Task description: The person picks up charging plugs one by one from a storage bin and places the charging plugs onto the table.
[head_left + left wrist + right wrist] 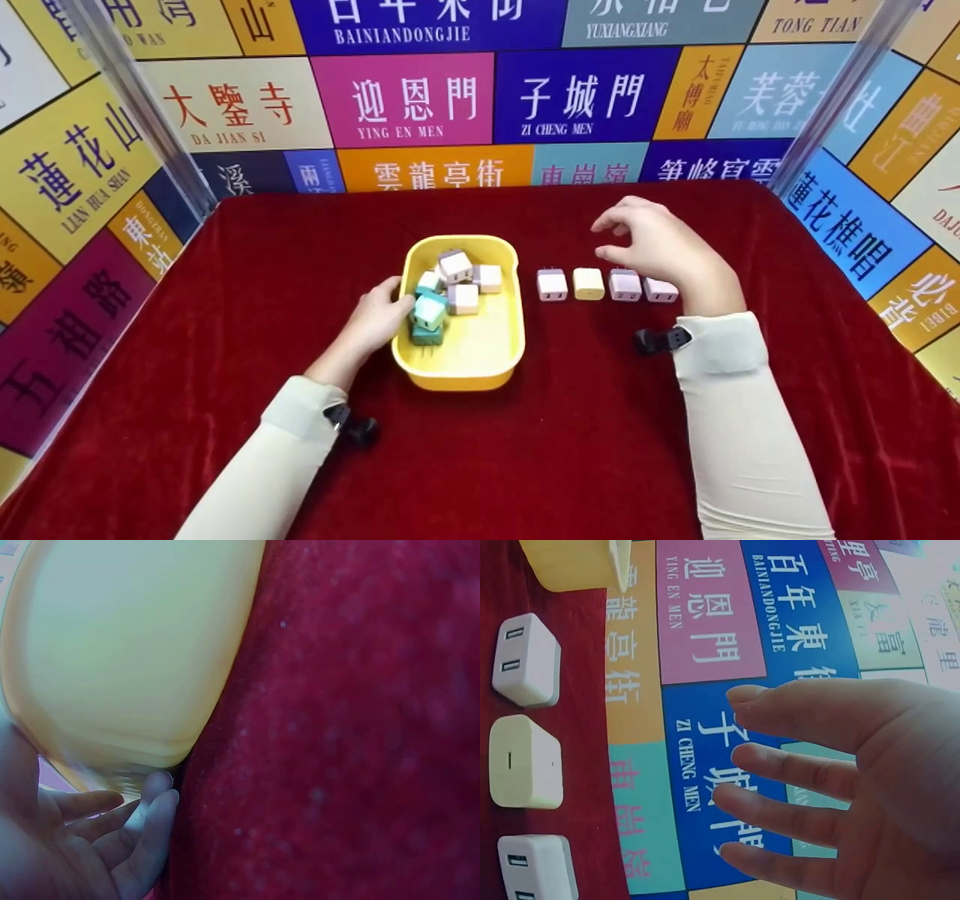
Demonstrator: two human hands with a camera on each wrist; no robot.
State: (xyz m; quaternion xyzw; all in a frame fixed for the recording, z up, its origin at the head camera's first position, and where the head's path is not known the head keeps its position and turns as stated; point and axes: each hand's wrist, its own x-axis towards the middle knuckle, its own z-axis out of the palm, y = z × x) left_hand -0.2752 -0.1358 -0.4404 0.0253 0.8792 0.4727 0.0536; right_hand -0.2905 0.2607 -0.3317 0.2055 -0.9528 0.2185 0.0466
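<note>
A yellow plastic bin [480, 379] stands on the red cloth with several charger plugs inside. Some are white and grey, like this charger [454, 267]; others are teal, like this charger [430, 310]. My left hand [377, 321] holds the bin by its left wall, thumb at the rim and fingers along the outside. To the right of the bin, several chargers form a row, among them a white charger [553, 285], a cream charger [589, 284] and a lilac-white charger [625, 285]. My right hand [660, 244] hovers over the row's right part, its spread fingers holding nothing.
Red velvet cloth [525, 457] covers the table. Walls of coloured name panels [405, 97] rise behind and at both sides, with clear corner posts [847, 97]. The row's rightmost charger [661, 290] is partly hidden by the right wrist.
</note>
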